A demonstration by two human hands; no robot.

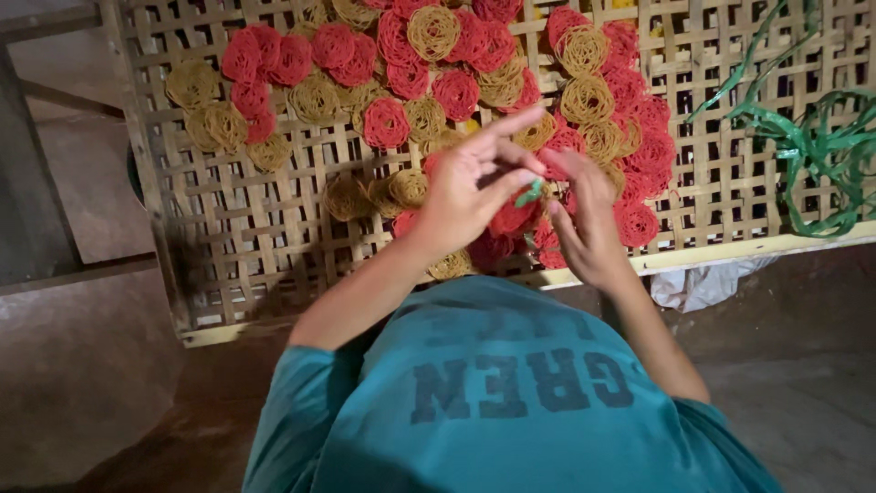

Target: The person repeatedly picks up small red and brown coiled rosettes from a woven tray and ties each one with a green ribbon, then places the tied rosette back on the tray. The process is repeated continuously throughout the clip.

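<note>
Tying step over the woven tray point(219, 237): left hand point(470, 187) and right hand point(584, 219) pinching green strip point(529, 194), grips closed; next, steady tension.

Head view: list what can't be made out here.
- Green strip: pinched between left hand and right hand; fingers hide most of it.
- Red coils under the hands: mostly covered, count unclear.
- Woven tray: top cut off by the frame edge.
- Green strips: run off the right edge.
</note>
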